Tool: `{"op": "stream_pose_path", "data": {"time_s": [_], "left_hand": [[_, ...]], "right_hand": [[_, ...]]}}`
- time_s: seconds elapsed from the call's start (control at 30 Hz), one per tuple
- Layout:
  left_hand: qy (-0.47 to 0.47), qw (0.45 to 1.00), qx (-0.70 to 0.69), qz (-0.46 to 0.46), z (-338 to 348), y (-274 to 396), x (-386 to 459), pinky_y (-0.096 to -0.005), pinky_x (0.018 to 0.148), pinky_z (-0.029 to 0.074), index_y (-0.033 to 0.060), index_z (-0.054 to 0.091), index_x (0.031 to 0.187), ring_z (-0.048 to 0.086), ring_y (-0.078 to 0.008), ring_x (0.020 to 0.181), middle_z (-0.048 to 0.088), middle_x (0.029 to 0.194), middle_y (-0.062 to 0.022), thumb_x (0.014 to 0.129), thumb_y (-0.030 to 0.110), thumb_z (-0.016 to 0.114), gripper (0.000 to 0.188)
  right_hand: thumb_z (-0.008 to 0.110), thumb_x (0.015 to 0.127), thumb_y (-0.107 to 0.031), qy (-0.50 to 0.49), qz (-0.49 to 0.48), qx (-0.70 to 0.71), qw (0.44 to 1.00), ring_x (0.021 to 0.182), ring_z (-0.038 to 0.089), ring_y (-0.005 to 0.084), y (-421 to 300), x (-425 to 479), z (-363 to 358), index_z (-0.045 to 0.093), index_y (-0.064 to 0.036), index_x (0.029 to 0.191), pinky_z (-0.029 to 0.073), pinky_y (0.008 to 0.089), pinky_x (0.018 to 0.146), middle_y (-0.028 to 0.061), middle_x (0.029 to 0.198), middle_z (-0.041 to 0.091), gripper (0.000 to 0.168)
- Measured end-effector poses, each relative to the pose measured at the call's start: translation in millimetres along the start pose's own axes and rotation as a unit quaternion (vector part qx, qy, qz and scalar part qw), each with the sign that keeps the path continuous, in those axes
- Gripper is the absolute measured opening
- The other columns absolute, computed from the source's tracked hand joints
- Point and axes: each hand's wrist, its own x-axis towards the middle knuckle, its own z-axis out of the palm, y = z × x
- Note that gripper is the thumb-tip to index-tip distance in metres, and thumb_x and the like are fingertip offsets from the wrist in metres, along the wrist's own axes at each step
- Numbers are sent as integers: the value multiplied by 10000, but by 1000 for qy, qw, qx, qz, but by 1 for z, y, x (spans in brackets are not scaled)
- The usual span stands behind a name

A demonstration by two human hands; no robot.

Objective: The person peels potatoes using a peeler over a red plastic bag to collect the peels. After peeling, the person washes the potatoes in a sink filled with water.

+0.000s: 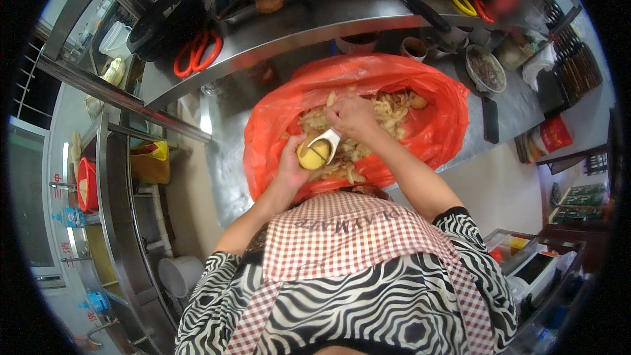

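My left hand (292,166) holds a partly peeled yellow potato (312,156) at the near left side of an open red plastic bag (276,108). My right hand (354,117) grips a white Y-shaped peeler (331,141), its head lying against the potato's upper right side. Under and around both hands, many potato peelings (392,117) lie in the bag. A brownish potato (418,101) sits among them at the bag's right side. The right hand's fingers hide part of the peeler's handle.
The bag lies on a steel table (224,177). A raised steel shelf (315,29) crosses behind it, with red-handled scissors (198,54) at the left and a black-handled knife (428,12). Right of the bag are a black phone (490,120), an oval bowl (485,69) and a cup (413,49).
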Motion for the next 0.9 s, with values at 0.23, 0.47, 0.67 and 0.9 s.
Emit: {"op": "stream_pose_path", "data": {"time_s": [0.23, 0.47, 0.67, 0.9], "left_hand": [[66, 997, 11, 44, 17, -3, -5, -491, 831, 491, 109, 531, 1205, 594, -267, 1029, 602, 1162, -91, 891, 370, 508, 409], [-15, 994, -100, 35, 35, 1, -21, -564, 946, 439, 32, 430, 1271, 518, -353, 1139, 487, 1294, -157, 887, 284, 511, 466], [-2, 999, -41, 24, 15, -1, -5, -530, 940, 459, 48, 413, 1286, 506, -316, 1169, 486, 1287, -169, 900, 251, 530, 451], [6, 998, 2, 55, 19, -12, -9, -470, 854, 470, 169, 512, 1214, 561, -246, 1063, 576, 1179, -94, 825, 418, 627, 476]], "right_hand": [[534, 867, -461, 61, -11, -64, 996, 915, 572, 280, -16, -10, 2, 715, -87, 778, 475, 427, 761, 112, 879, 661, 424], [346, 928, -580, -84, 383, 337, 856, 770, 593, 341, 3, -12, -3, 655, 7, 707, 432, 426, 735, 202, 783, 645, 699], [404, 941, -486, 50, 142, 96, 984, 683, 542, 369, 23, -22, 16, 594, 19, 644, 412, 445, 670, 207, 644, 568, 616], [461, 933, -418, 32, 119, 86, 989, 667, 516, 338, 12, -21, 9, 608, -17, 638, 409, 430, 655, 160, 658, 547, 519]]}}
